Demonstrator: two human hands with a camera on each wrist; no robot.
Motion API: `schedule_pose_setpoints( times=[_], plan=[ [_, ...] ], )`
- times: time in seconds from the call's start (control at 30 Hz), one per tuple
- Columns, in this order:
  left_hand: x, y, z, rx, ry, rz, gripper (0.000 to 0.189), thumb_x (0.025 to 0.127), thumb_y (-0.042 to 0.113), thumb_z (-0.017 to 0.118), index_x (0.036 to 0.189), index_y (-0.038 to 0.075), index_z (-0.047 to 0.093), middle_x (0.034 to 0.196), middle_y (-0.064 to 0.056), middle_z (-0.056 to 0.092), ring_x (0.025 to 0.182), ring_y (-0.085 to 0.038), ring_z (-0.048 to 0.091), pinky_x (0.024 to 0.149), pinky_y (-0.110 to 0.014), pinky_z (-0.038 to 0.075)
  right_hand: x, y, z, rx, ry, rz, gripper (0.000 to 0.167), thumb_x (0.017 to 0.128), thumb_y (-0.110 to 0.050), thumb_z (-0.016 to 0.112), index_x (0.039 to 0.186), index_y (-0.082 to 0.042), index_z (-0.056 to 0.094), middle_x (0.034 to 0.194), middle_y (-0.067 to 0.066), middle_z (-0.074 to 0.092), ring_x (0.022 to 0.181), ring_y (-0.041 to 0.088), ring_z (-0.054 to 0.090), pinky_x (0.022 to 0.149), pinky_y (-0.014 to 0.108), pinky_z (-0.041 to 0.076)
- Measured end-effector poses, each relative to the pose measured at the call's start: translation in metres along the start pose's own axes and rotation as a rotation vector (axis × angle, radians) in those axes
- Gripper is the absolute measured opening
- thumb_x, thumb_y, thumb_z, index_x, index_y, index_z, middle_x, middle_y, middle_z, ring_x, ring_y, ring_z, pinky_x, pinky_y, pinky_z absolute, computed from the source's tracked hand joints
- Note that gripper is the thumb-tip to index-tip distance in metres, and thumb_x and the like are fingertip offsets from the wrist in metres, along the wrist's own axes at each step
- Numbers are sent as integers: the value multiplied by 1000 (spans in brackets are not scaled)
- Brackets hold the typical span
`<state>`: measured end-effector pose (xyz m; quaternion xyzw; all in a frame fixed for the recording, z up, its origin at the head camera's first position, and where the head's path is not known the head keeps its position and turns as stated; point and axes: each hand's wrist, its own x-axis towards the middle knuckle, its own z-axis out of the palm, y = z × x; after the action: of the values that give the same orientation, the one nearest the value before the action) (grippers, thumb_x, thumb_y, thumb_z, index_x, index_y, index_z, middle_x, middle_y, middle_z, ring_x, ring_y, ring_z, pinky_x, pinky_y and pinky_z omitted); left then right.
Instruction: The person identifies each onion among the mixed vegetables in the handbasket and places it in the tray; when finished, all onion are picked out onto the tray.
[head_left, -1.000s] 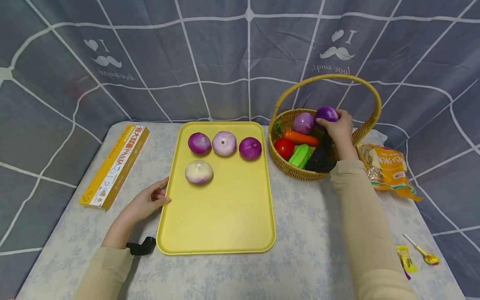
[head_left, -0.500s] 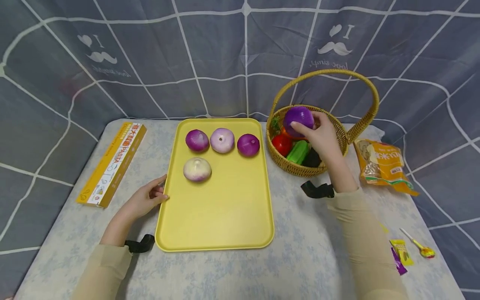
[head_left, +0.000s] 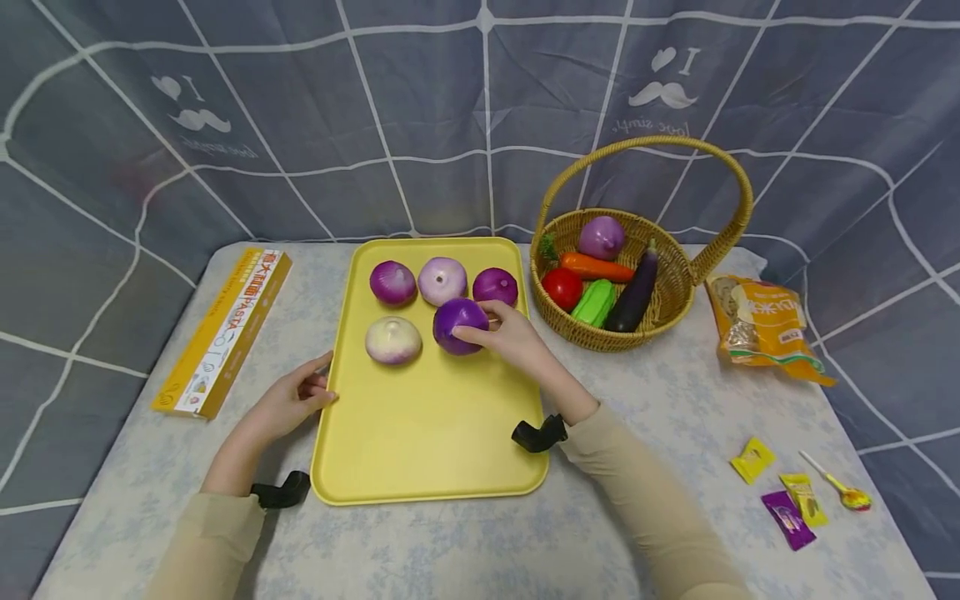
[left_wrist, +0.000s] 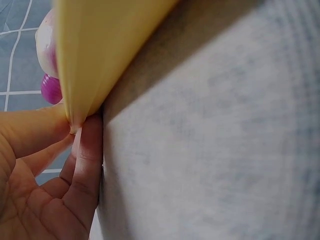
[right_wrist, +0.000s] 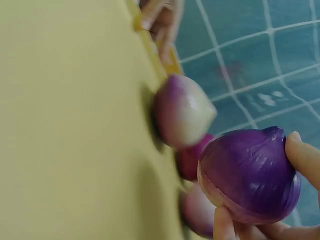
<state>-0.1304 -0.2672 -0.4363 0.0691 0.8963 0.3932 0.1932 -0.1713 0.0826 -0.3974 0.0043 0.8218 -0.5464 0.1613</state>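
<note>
My right hand (head_left: pixel 517 335) holds a dark purple onion (head_left: pixel 457 327) by its sides, over the yellow tray (head_left: pixel 427 450). In the right wrist view that onion (right_wrist: pixel 250 175) is apart from the tray's surface, its shadow falling there. On the tray lie a white-and-purple onion (head_left: pixel 393 340), a purple onion (head_left: pixel 392 282), a pale onion (head_left: pixel 442 281) and a magenta one (head_left: pixel 495 286). My left hand (head_left: pixel 288 404) pinches the tray's left rim; the left wrist view shows thumb and fingers on either side of that rim (left_wrist: pixel 82 85).
Right of the tray, a wicker basket (head_left: pixel 577 336) holds a light purple onion (head_left: pixel 602 238), carrot (head_left: pixel 596 267), tomato (head_left: pixel 562 288), green vegetable (head_left: pixel 595 302) and eggplant (head_left: pixel 636 292). A pasta box (head_left: pixel 222 333) lies left; an orange bag (head_left: pixel 765 329), candies (head_left: pixel 787 518) and lollipop (head_left: pixel 853 498) lie right.
My right hand has carried the dark purple onion out of the basket, leftward and down to over the tray. The left hand has stayed at the rim.
</note>
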Motion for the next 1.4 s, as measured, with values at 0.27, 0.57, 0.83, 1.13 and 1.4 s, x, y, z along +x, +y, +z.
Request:
schedule_pose_setpoints(
  times=[0.27, 0.57, 0.83, 1.13, 1.4],
  plan=[
    [-2, 2, 2, -4, -1, 2, 69, 98, 17, 61, 156, 2, 25, 111, -17, 57, 91, -17, 50, 73, -23, 44, 21, 9, 30, -111, -36, -19, 58, 88, -42, 72, 129, -3, 57, 114, 14, 66, 89, 20, 63, 75, 27, 51],
    [3, 2, 0, -6, -10, -15, 69, 99, 16, 60, 156, 4, 24, 112, -18, 56, 92, -21, 49, 73, -23, 44, 28, 13, 36, -147, 3, 1, 51, 94, -48, 62, 122, -5, 61, 95, 11, 66, 74, 17, 61, 66, 25, 47],
    [2, 3, 1, -6, -12, -34, 70, 99, 17, 60, 157, 4, 23, 113, -17, 56, 94, -21, 49, 75, -25, 44, 27, 12, 29, -231, 8, -19, 66, 98, -48, 55, 142, 1, 48, 132, 20, 60, 119, 30, 58, 102, 41, 46],
    [0, 1, -1, -24, -13, -35, 71, 98, 17, 61, 157, 4, 23, 112, -17, 55, 93, -20, 50, 73, -23, 45, 3, -7, -4, -252, 37, -102, 59, 99, -41, 58, 143, -2, 49, 144, 14, 53, 132, 30, 51, 108, 42, 42],
    [0, 2, 0, -22, -18, -45, 71, 98, 17, 61, 157, 5, 23, 112, -16, 55, 93, -20, 49, 73, -24, 44, -12, -20, -77, -213, 204, -178, 43, 99, -31, 59, 134, -4, 61, 132, 14, 63, 121, 31, 60, 101, 44, 48]
  ],
)
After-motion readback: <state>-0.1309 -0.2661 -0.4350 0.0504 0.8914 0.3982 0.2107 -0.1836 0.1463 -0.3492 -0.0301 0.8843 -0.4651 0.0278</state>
